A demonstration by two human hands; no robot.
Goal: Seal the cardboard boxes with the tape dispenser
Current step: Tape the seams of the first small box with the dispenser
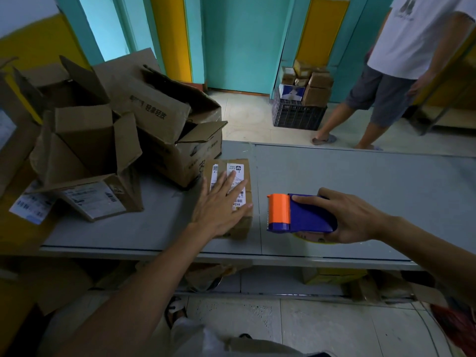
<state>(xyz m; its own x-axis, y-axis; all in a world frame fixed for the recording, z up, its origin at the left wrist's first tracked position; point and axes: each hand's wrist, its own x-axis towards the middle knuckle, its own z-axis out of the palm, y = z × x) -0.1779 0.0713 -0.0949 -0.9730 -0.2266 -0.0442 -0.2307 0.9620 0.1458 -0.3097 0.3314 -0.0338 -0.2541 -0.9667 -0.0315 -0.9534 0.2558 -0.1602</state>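
A small closed cardboard box (240, 173) with white shipping labels lies on the grey table (360, 176). My left hand (219, 204) rests flat on its top, fingers spread, holding nothing. To the right of the box, my right hand (353, 217) grips a blue tape dispenser (306, 215) with an orange front end. The orange end points left toward the box, a short gap away. The dispenser hovers just over the table, with a yellowish tape roll partly visible beneath it.
Several open, empty cardboard boxes (103, 140) are piled on the table's left side. Beyond the table a person (401, 68) in a white shirt and grey shorts stands beside a black crate (296, 114) stacked with small boxes. More cardboard lies under the table.
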